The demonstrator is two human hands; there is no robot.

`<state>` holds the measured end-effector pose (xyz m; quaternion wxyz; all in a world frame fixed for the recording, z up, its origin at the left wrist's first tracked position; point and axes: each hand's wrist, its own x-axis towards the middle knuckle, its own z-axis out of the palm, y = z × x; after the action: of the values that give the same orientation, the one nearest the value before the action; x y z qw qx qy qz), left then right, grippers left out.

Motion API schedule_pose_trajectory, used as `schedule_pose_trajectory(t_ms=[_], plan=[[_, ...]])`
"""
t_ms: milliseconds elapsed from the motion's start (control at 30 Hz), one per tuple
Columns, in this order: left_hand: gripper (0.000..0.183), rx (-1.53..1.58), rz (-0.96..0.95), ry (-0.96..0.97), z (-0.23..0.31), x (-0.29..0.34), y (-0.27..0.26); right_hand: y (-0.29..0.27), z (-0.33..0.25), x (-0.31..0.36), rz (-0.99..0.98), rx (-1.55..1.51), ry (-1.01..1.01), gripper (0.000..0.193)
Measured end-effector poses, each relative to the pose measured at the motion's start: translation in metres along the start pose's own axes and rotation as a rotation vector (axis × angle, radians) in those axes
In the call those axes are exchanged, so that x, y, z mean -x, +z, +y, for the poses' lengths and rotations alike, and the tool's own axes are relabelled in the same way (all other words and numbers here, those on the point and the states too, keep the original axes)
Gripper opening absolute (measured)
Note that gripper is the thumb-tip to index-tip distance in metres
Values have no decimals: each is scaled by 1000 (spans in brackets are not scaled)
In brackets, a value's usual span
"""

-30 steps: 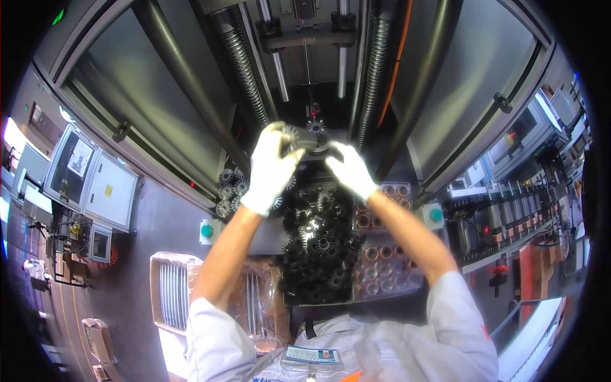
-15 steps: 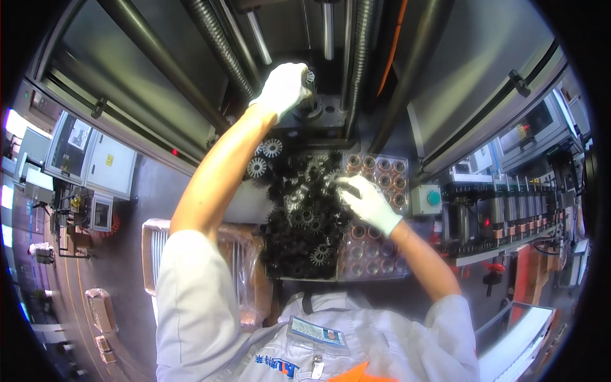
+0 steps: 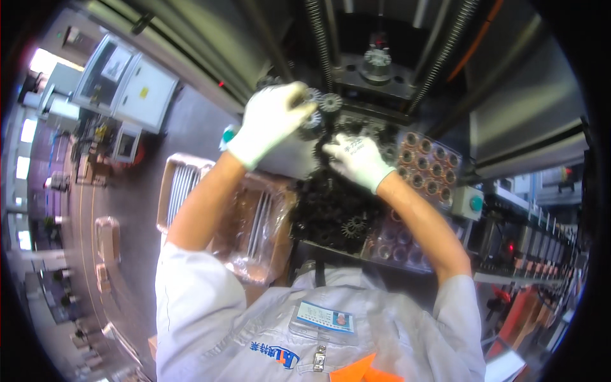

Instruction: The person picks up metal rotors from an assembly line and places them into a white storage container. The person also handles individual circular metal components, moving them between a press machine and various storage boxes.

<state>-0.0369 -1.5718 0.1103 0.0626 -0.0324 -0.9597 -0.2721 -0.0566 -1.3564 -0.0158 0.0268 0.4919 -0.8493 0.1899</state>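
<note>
Left hand (image 3: 270, 122), gloved, is held at the far left corner of the worktop (image 3: 283, 162), beside silver toothed wheels (image 3: 331, 102); fingers are curled, but whether a wheel is grasped cannot be told. Right hand (image 3: 363, 158), gloved, is placed at the dark toothed wheels (image 3: 328, 207), heaped mid-worktop to the near edge; fingers are bent, grasp not discernible. Copper-coloured rings (image 3: 422, 163) are arrayed along the right edge.

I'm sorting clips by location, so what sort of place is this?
Likely a factory workshop: there are heaped dark toothed parts, packed copper-coloured rings and a large machine at the front.
</note>
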Motion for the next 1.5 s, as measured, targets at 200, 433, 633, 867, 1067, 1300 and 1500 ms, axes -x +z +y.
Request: schedule_pose_trajectory(t_ms=[200,433,633,867,1067,1300,1500], plan=[[34,-78,-215,-563,-177,212,50,27,4,-21,13,61,-27,8],[41,-197,-268,-582,-217,254,126,-7,-8,-14,167,-126,241,14],[50,-168,-316,-586,-212,264,108,-64,13,-19,386,-797,540,25],[36,537,-395,-660,-251,331,95,-116,87,-57,623,-737,536,33],[25,672,-444,-665,-220,353,75,-116,140,-88,500,-527,666,33],[18,727,128,-679,-153,272,29,-111,157,-87,408,84,420,38],[31,809,207,-472,-83,145,34,-100,94,-63,376,259,464,47]])
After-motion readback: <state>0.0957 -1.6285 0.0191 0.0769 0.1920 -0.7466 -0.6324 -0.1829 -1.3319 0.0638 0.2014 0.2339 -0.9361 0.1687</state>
